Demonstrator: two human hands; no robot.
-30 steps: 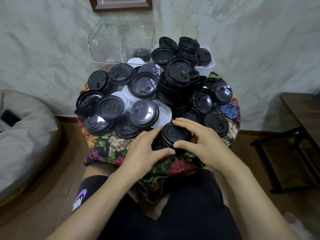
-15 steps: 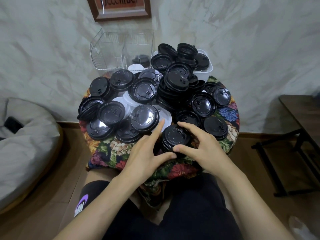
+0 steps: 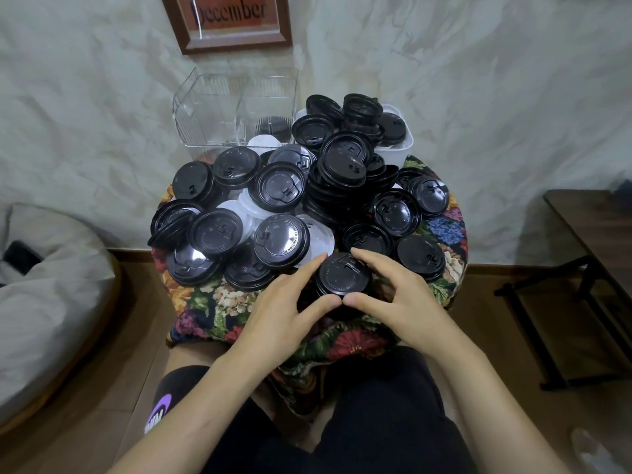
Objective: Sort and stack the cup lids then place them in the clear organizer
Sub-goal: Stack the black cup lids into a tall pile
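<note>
A stack of black cup lids (image 3: 343,277) stands at the near edge of the small round table. My left hand (image 3: 284,309) curls round its left side and my right hand (image 3: 396,299) curls round its right side; the two thumbs meet at the front. Beyond it several loose black lids (image 3: 280,241) and a few white lids (image 3: 316,234) cover the table. The clear organizer (image 3: 212,107) stands at the back left, against the wall, with a short stack of black lids (image 3: 272,126) in its right compartment.
A floral cloth (image 3: 205,302) covers the table. A white tub (image 3: 407,145) heaped with black lids sits at the back right. A grey beanbag (image 3: 44,295) lies on the left, a dark wooden bench (image 3: 591,234) on the right. My knees are under the table's near edge.
My left index finger has come down from pointing up and now lies along the stack's side. Both thumbs have closed together at the front of the stack. The view has tilted up slightly.
</note>
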